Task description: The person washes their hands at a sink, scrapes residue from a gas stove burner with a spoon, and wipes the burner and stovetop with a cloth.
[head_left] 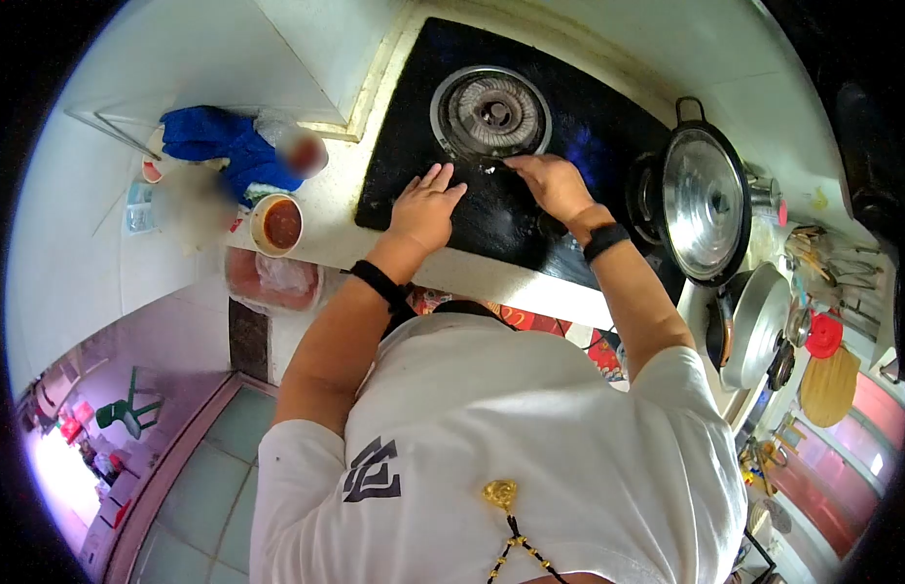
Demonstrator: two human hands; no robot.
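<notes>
A black glass cooktop (404, 136) lies in front of me, with a round metal burner (494, 112) set in it. My left hand (426, 209) rests on the cooktop's left part, fingers spread, holding nothing. My right hand (553, 185) is at the burner's front right edge, its fingers pressed together and pointing left. Whether anything is pinched in its fingertips I cannot make out. Small pale bits (489, 167) show on the dark surface just left of those fingertips.
At right, a black wok (744, 229) bears a metal lid (705, 200). Beside it stands a large silver pan (761, 326). On the left counter are a cup of red sauce (281, 224), a blue cloth (214, 136) and a pinkish container (243, 277).
</notes>
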